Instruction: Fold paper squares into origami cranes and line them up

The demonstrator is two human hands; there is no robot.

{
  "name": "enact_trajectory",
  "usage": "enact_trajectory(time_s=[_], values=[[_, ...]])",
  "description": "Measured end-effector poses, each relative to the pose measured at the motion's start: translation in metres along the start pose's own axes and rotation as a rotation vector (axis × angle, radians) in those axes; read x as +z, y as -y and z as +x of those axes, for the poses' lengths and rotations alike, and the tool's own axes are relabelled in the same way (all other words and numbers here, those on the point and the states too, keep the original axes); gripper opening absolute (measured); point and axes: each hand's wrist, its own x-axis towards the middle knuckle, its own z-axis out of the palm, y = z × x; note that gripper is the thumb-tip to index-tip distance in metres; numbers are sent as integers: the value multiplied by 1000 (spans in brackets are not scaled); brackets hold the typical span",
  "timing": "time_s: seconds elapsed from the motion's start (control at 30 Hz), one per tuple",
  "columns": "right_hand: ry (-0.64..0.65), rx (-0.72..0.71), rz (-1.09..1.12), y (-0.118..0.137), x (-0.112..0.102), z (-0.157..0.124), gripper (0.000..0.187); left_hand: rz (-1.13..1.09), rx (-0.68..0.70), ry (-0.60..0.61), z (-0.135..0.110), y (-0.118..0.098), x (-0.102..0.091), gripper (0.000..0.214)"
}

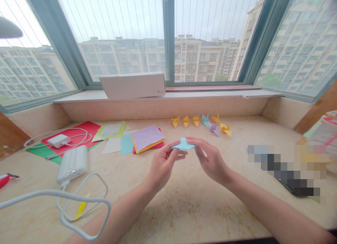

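Note:
A folded piece of light blue origami paper (pixel 183 144) is held up above the stone counter, between both hands. My left hand (pixel 163 163) pinches its left end between thumb and fingers. My right hand (pixel 212 161) grips the right end, fingers on top and thumb beneath. Part of the paper is hidden behind the fingertips. Beyond the hands stands a loose group of folded paper cranes, among them a yellow crane (pixel 175 121), a light blue crane (pixel 205 120) and a purple crane (pixel 214 129).
Left of the hands lie purple paper (pixel 147 137), red paper (pixel 84 131) and other coloured sheets. A white power bank (pixel 72 163) with a looping cable (pixel 86 193) sits nearer. A white box (pixel 133 86) rests on the windowsill. At right is a dark, partly pixelated object (pixel 295 188).

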Motion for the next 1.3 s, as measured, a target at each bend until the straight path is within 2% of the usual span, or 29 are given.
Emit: enact_trajectory(time_s=[0.23, 0.33, 0.43, 0.67, 0.8, 0.93, 1.13, 1.2, 1.3], values=[[40, -83, -141, -3, -4, -2, 40, 95, 37, -114, 3, 1, -2, 33], [58, -130, -176, -2, -2, -3, 37, 166, 53, -120, 3, 2, -3, 28], [16, -140, -173, -1, -2, -3, 29, 183, 60, -98, 3, 4, -3, 24], [-75, 23, 4, 0, -2, 0, 17, 91, 138, -41, 2, 8, -1, 28], [-73, 165, 246, -2, 0, 3, 11, 171, 174, -57, 0, 4, -2, 25], [-65, 297, 478, -3, 2, 6, 18, 263, 183, -78, 0, 5, -4, 20], [-190, 366, 531, -1, 5, 8, 21, 145, 125, -18, -1, 15, -1, 22], [-209, 362, 532, 1, 5, 8, 17, 73, 99, -1, -3, 14, 2, 28], [-230, 371, 529, 2, 6, 6, 14, -2, 46, -3, -4, 9, 6, 51]])
